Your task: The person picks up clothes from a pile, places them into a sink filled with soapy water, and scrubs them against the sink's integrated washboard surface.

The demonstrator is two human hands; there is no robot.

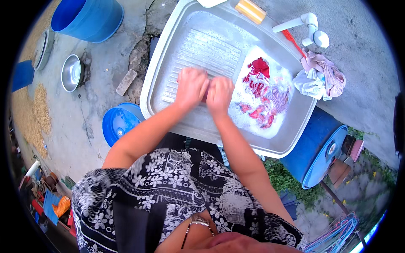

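Note:
Over the ribbed washboard (212, 50) of a grey laundry sink, my left hand (191, 87) and my right hand (220, 93) are side by side as fists, slightly blurred. A wad of dark red cloth (206, 94) shows between them, gripped by both; most of it is hidden by the fingers. Right of my hands, the basin holds white suds (243, 110) with a red garment (260, 68) and a striped purple-and-white cloth (279, 98) partly sunk in them. The sink rim (146, 91) runs around it all.
A white pipe tap (292, 24), red-handled brush (292, 41), orange-yellow cylinder (250, 11), and pink cloth (332, 72) and white cloth (311, 83) are along the sink's far side. Blue barrels (311, 145) stand nearby, with a steel bowl (72, 73) and brick (126, 83) left.

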